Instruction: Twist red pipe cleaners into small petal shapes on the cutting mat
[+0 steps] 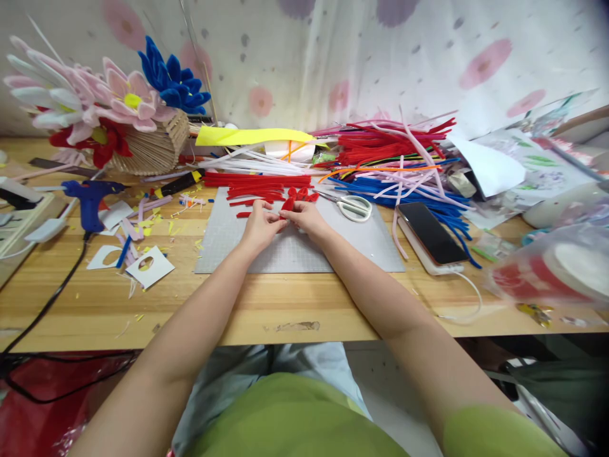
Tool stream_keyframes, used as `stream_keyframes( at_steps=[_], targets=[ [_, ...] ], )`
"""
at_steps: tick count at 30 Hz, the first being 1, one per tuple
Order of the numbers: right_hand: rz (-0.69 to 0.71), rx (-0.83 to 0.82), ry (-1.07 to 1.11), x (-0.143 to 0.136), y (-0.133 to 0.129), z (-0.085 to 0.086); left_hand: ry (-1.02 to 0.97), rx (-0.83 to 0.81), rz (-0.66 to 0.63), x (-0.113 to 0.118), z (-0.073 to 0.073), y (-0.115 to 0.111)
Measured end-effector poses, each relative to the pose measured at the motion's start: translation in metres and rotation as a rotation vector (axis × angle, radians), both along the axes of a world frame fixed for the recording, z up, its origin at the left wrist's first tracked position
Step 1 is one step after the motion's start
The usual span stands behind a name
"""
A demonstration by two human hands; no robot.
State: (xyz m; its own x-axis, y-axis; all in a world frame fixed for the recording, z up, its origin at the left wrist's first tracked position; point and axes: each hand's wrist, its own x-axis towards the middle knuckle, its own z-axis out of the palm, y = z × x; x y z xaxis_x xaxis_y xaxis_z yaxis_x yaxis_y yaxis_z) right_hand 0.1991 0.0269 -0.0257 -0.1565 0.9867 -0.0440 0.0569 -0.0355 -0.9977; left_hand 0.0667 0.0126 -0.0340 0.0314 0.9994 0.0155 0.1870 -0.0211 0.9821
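Observation:
My left hand [261, 225] and my right hand [307, 219] meet over the grey cutting mat [304, 259], fingertips pinched together. Between them is a small bent red pipe cleaner piece [288, 204], partly hidden by the fingers. Just behind it lie several shaped red pipe cleaner loops [304, 195]. Cut red pipe cleaner lengths [254, 190] are lined up at the mat's back left, close to my left hand. White-handled scissors [354, 207] rest on the mat to the right of my right hand.
Left stand a blue glue gun [90, 202], holed white cards [150, 266] and fuzzy flowers [128, 98] in a stick-built holder. Behind are bundled red pipe cleaners [371, 147] and a yellow sheet [252, 136]. A phone [432, 232] on a power bank and a bagged cup [542, 273] sit right.

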Motion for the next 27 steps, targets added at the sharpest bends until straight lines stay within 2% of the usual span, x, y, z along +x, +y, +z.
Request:
stream_keyframes(
  at_steps=[3,8,14,17,21,27],
  targets=[
    [-0.082,0.038,0.001,-0.004,0.003,-0.006,0.027,0.069,-0.054,0.005,-0.003,-0.004],
    [-0.132,0.077,-0.040,-0.009,0.006,-0.012,0.177,0.145,0.040,0.008,0.004,-0.011],
    [-0.208,0.075,-0.064,-0.008,0.004,-0.011,0.164,0.197,0.096,0.008,0.013,-0.015],
    [-0.185,0.094,-0.043,-0.006,0.004,-0.010,0.168,0.200,0.137,0.007,0.014,-0.016],
    [-0.118,0.129,0.026,-0.006,0.003,-0.010,0.156,0.132,0.167,0.005,0.013,-0.013],
    [-0.039,0.153,0.037,-0.005,-0.001,-0.006,-0.163,-0.191,0.150,0.002,0.018,-0.008]
  ],
)
